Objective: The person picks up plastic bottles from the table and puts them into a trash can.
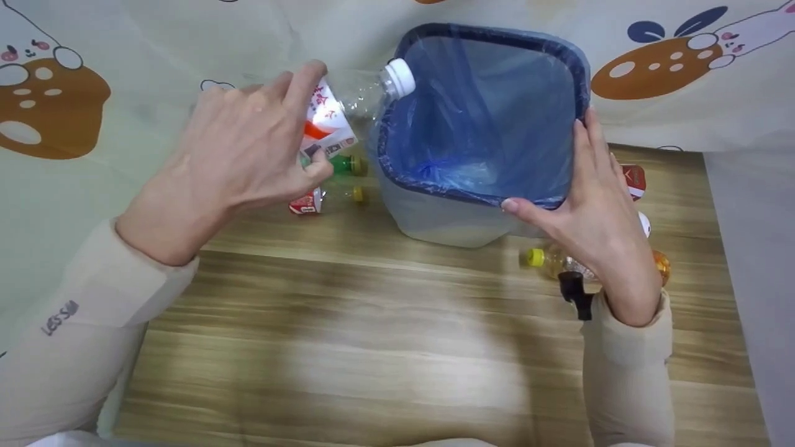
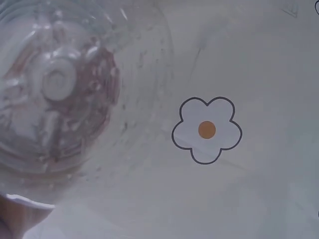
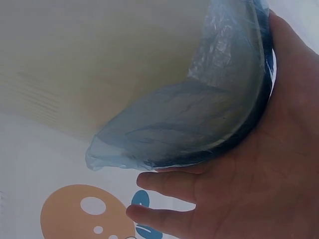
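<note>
My left hand [image 1: 242, 143] grips a clear plastic bottle [image 1: 363, 93] with a white cap and a white, red and orange label. The bottle lies tilted, its cap over the left rim of a bin [image 1: 444, 223] lined with a blue plastic bag [image 1: 522, 112]. In the left wrist view the base of the bottle [image 2: 57, 84] fills the left side. My right hand [image 1: 602, 205] rests against the near right corner of the bin, thumb on the front rim and fingers straight along the right side. The right wrist view shows the liner [image 3: 184, 119] folded over the rim.
Left of the bin lie a green bottle [image 1: 343, 164] and a bottle with a red label [image 1: 304, 203]. To the right are a yellow-capped bottle [image 1: 549, 257], partly behind my wrist, and a red item [image 1: 634, 181]. A patterned cloth [image 1: 658, 118] hangs behind the wooden table [image 1: 397, 347].
</note>
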Demonstrator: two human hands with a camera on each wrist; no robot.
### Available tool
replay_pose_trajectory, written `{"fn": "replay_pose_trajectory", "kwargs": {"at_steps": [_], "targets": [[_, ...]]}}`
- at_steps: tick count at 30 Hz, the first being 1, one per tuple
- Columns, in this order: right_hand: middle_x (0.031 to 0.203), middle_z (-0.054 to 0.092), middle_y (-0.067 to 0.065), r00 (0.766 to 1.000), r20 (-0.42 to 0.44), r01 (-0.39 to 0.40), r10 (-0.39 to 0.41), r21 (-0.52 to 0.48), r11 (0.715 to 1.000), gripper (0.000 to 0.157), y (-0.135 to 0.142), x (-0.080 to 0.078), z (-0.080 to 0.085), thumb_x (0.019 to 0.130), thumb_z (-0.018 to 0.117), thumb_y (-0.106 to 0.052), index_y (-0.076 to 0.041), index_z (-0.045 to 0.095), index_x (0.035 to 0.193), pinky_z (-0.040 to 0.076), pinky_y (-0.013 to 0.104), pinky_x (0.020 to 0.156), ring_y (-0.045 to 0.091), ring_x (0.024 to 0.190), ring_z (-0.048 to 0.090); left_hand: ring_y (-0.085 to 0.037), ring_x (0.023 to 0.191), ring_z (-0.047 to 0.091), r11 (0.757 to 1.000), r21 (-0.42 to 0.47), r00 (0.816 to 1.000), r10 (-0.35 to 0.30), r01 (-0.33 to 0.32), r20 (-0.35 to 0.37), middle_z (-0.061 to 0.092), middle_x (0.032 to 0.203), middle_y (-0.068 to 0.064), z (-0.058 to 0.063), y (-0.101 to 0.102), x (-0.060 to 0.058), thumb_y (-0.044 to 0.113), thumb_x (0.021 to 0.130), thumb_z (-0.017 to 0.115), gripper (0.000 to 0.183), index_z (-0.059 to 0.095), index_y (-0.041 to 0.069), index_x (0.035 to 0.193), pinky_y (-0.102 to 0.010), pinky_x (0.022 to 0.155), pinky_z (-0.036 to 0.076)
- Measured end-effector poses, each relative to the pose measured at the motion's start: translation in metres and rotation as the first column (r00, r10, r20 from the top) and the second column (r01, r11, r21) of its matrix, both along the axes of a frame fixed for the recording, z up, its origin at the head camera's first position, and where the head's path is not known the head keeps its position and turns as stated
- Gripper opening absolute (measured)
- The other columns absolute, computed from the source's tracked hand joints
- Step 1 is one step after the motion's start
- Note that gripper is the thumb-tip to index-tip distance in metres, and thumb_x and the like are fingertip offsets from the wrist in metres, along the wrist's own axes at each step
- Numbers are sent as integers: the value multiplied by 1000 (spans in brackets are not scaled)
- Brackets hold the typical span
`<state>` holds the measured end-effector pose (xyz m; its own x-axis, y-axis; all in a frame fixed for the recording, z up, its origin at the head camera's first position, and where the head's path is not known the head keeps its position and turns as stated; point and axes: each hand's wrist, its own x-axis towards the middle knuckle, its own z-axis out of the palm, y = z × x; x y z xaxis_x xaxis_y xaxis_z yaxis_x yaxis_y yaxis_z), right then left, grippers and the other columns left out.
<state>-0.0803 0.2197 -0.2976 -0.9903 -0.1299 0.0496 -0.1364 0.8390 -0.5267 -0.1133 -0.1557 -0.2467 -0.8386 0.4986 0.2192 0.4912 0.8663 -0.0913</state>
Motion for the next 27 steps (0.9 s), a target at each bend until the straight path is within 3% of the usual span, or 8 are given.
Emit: {"fn": "replay_pose_trajectory", "kwargs": {"at_steps": [15,27], "targets": [[167,-5,0,1000,10,8,-7,-18,1000,119,1,2,0,76,76,-63,-14,8,160,-1,56,119,29,152,10,-27,50,46,997,-73,993,25,-16,116,51,76,-9,14,22,-8,47,81,48,77,30,3,142,-34,41,33],[167,-5,1,1000,-5,2,-2,-13,1000,119,0,2,0,75,76,-64,-16,7,161,2,57,119,29,152,7,-26,49,44,997,-63,994,-30,36,103,51,74,-8,15,43,-12,44,80,44,74,32,3,140,-34,41,32]]}}
